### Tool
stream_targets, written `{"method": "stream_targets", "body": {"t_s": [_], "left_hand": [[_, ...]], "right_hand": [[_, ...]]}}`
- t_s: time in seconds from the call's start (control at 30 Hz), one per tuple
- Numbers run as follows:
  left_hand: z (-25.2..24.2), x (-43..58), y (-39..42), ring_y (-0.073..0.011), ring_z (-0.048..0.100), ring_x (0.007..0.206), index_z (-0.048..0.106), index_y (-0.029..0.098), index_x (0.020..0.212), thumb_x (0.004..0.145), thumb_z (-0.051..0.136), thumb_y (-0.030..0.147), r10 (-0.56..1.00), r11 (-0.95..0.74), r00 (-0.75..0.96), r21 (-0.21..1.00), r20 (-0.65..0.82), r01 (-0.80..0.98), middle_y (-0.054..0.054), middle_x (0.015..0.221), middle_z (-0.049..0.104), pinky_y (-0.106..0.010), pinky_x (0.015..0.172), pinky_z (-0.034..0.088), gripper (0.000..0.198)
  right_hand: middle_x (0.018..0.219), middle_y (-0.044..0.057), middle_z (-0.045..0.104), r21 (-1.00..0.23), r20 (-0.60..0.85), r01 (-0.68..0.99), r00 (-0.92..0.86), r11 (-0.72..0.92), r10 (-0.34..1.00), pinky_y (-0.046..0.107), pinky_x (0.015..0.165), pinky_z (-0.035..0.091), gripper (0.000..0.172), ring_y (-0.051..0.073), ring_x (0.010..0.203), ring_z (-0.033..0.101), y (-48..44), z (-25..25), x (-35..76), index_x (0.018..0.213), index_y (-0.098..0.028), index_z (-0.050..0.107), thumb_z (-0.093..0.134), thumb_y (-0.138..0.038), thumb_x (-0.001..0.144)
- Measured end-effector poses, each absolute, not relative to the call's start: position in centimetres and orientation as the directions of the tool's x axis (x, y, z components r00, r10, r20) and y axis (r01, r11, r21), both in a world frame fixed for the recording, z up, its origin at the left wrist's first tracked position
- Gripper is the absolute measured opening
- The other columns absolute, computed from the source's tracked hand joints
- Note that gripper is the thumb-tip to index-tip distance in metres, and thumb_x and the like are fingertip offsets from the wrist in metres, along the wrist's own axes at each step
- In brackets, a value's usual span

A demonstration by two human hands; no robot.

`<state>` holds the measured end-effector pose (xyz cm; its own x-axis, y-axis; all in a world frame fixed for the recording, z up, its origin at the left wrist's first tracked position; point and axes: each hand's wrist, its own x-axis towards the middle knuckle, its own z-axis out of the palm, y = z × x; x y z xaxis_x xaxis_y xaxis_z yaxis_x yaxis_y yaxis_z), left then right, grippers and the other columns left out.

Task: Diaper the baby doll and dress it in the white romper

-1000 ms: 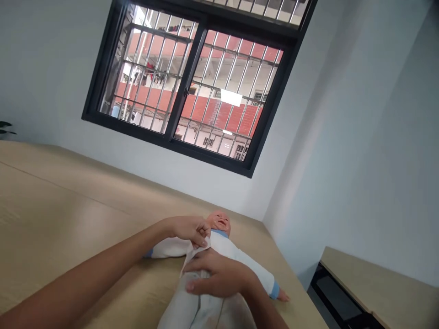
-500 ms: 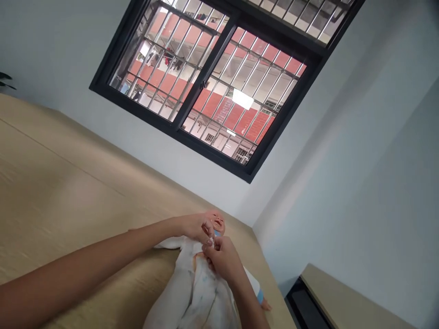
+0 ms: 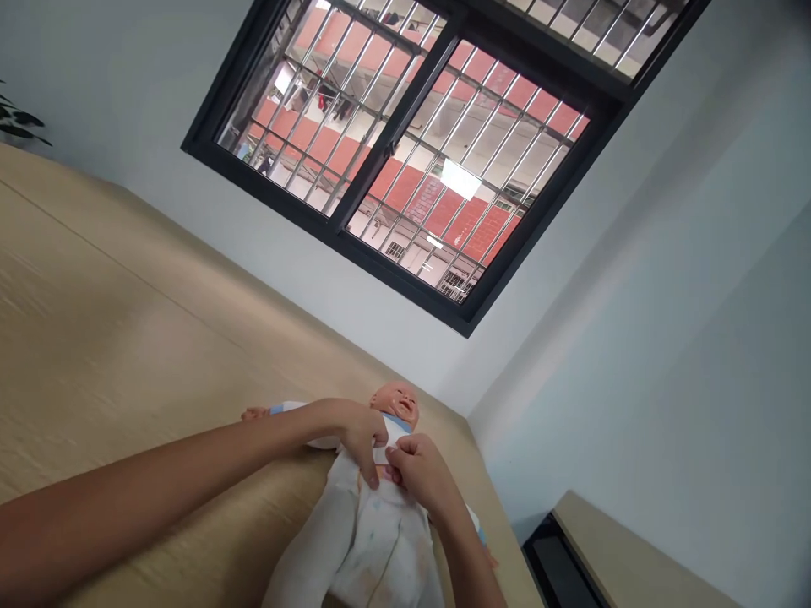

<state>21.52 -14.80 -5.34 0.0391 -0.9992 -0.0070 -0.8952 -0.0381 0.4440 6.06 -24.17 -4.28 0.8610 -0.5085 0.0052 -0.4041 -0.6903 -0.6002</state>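
Observation:
A baby doll (image 3: 395,400) lies on its back, dressed in a white top with blue trim and white bottoms (image 3: 380,540) marked with stains. Over its chest, on the left side, my left hand (image 3: 360,435) has its fingers curled and one digit stretched downward, apart from the rest. Whether it touches the cloth is hard to see. My right hand (image 3: 423,473) is closed in a pinch at the lower edge of the top, by the doll's middle. A strip of bare doll belly shows between the hands.
The doll lies near the far corner of a wide wood-coloured table (image 3: 158,355). Beyond it are a pale wall and a barred window (image 3: 393,152). A lower wooden surface with a dark front (image 3: 563,557) stands right; plant leaves (image 3: 22,122) show far left.
My left hand has come away from the pinch beside my right hand, with one digit now pointing down. The doll's face and left-side cuff show more. The view has shifted slightly.

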Motion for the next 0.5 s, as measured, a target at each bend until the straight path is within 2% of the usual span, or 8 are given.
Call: {"method": "stream_targets", "body": {"t_s": [0.1,0.27,0.5], "left_hand": [[-5.0,21.4,-14.3,-0.0167,0.051,0.058,0.066,0.020,0.085,0.052,0.075,0.070,-0.995,-0.091,0.064,0.400,-0.082,-0.912,0.001,0.070,0.059,-0.025,0.052,0.034,0.060],[-4.9,21.1,-14.1,-0.0204,0.056,0.068,0.069,0.020,0.101,0.050,0.077,0.068,-0.990,-0.132,0.100,0.390,-0.101,-0.911,-0.002,0.085,0.066,-0.026,0.055,0.038,0.070],[-6.3,22.9,-15.2,-0.0202,0.059,0.074,0.067,0.024,0.104,0.049,0.080,0.064,-0.996,-0.087,0.069,0.430,-0.057,-0.899,-0.001,0.096,0.067,-0.024,0.058,0.039,0.069]], "right_hand": [[0.045,-0.003,0.037,-0.532,0.021,-0.431,0.854,-0.729,-0.520,0.022,0.045,0.016,0.028,0.006,0.045,0.030,-24.2,-4.0,5.9,0.049,-0.014,0.041,0.049,-0.014,0.076],[0.043,-0.003,0.031,-0.437,0.018,-0.472,0.846,-0.766,-0.532,0.025,0.045,0.012,0.025,0.006,0.043,0.026,-23.9,-3.8,5.8,0.046,-0.014,0.042,0.050,-0.011,0.070],[0.041,-0.003,0.034,-0.392,-0.015,-0.519,0.829,-0.760,-0.558,0.023,0.042,0.017,0.023,0.007,0.042,0.030,-24.0,-4.1,5.5,0.044,-0.015,0.048,0.054,-0.012,0.066]]}}
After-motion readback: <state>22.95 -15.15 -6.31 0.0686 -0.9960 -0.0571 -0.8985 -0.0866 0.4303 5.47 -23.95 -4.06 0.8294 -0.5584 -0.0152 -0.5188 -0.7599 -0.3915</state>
